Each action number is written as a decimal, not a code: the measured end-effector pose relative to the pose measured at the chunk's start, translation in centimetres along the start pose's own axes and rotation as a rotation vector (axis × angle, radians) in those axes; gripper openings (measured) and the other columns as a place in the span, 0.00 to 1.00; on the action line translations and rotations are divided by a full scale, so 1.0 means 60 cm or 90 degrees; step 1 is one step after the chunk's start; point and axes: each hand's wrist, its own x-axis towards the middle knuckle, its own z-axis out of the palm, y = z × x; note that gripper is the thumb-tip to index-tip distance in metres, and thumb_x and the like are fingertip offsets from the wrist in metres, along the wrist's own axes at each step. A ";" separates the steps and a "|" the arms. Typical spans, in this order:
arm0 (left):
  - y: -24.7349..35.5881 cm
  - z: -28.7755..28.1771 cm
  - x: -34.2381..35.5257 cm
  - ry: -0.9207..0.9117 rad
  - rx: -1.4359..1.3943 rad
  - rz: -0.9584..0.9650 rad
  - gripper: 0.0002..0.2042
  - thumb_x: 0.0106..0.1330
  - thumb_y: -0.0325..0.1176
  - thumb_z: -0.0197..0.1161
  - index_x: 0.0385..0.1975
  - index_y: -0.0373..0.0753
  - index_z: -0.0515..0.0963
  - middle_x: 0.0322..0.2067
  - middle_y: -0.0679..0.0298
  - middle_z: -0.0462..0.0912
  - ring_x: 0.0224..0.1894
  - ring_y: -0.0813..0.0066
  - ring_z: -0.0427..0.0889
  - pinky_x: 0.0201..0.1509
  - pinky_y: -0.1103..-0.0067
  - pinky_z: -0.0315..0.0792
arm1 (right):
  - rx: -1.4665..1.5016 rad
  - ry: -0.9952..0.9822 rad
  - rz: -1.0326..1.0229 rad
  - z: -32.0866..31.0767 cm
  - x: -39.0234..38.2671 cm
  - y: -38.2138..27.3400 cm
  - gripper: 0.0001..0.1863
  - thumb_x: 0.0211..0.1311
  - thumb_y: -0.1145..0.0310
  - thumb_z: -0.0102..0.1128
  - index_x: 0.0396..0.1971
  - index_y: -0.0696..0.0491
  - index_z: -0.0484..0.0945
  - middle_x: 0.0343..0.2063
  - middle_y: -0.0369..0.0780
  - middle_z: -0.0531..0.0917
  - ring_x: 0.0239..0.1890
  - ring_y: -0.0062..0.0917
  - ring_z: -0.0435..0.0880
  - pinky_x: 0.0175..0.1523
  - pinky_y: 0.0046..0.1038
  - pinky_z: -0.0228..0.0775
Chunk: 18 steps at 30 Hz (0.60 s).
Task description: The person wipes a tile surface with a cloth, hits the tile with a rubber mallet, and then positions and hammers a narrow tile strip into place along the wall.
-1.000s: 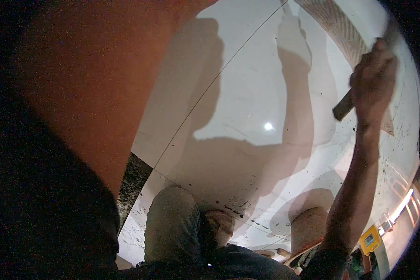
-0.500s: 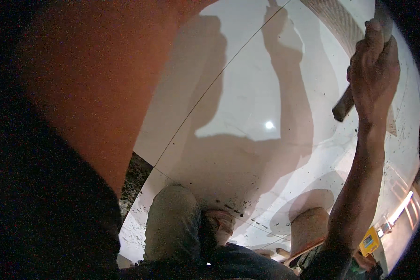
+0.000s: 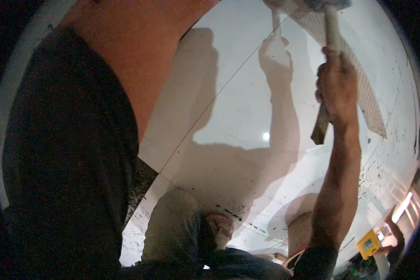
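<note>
My right hand (image 3: 338, 91) is closed round the handle of a mallet (image 3: 332, 30), its forearm rising from the lower right. The pale handle runs up to a dark head, blurred and partly cut off by the top edge. The handle's butt sticks out below my fist. Beneath lie large glossy white tiles (image 3: 238, 107), split by a thin diagonal joint. A long, finely striped strip (image 3: 371, 105) lies on them behind my right hand. My left hand does not show; a dark cloth shape (image 3: 70, 149), perhaps my sleeve, fills the left side.
A broad orange-brown surface (image 3: 144, 60) borders the tiles at the upper left. Rough dark ground (image 3: 144, 179) shows at a tile edge. My bent knee (image 3: 170, 226) is at the bottom. Dark crumbs dot the tiles. A yellow box-shaped device (image 3: 368, 244) is at the lower right.
My right hand and the mallet have shifted left, and the mallet's head now shows at the top. More of the striped strip and of the dark cloth is visible.
</note>
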 end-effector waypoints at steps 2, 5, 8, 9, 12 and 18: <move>-0.003 -0.005 0.008 0.001 0.009 -0.001 0.28 0.65 0.44 0.58 0.62 0.41 0.62 0.64 0.49 0.61 0.67 0.46 0.56 0.67 0.48 0.49 | 0.037 0.070 -0.091 -0.010 -0.008 -0.015 0.24 0.72 0.48 0.42 0.45 0.56 0.72 0.16 0.32 0.69 0.14 0.13 0.68 0.18 0.19 0.62; -0.015 -0.002 0.006 0.000 0.008 -0.010 0.28 0.65 0.44 0.58 0.62 0.41 0.62 0.64 0.49 0.61 0.67 0.46 0.56 0.67 0.47 0.49 | 0.007 0.178 -0.245 0.001 0.007 -0.027 0.26 0.71 0.45 0.43 0.43 0.57 0.72 0.14 0.32 0.71 0.15 0.13 0.70 0.19 0.20 0.63; -0.008 0.004 0.012 0.000 0.001 -0.004 0.28 0.65 0.44 0.58 0.62 0.41 0.62 0.64 0.49 0.61 0.67 0.46 0.56 0.67 0.47 0.49 | -0.193 0.139 -0.222 -0.002 0.046 0.055 0.27 0.71 0.45 0.42 0.42 0.57 0.72 0.14 0.32 0.70 0.14 0.13 0.69 0.19 0.21 0.63; -0.009 0.005 0.012 0.002 0.002 -0.001 0.28 0.65 0.44 0.58 0.62 0.41 0.62 0.64 0.49 0.61 0.67 0.46 0.56 0.67 0.47 0.49 | -0.235 0.101 -0.188 -0.001 0.047 0.059 0.26 0.71 0.45 0.42 0.41 0.57 0.72 0.14 0.33 0.70 0.14 0.14 0.69 0.18 0.21 0.63; -0.016 0.002 -0.005 -0.002 0.007 -0.014 0.28 0.65 0.45 0.58 0.62 0.41 0.62 0.64 0.49 0.61 0.67 0.45 0.56 0.67 0.47 0.49 | -0.194 0.164 -0.279 0.001 0.046 0.043 0.26 0.72 0.46 0.41 0.39 0.57 0.72 0.14 0.33 0.70 0.13 0.14 0.68 0.18 0.22 0.62; -0.009 0.003 0.000 0.002 0.001 -0.010 0.28 0.65 0.45 0.58 0.63 0.40 0.61 0.64 0.48 0.61 0.67 0.45 0.56 0.66 0.47 0.49 | -0.243 0.041 -0.188 -0.010 0.056 0.057 0.24 0.73 0.48 0.40 0.32 0.56 0.70 0.15 0.35 0.71 0.14 0.15 0.70 0.18 0.21 0.63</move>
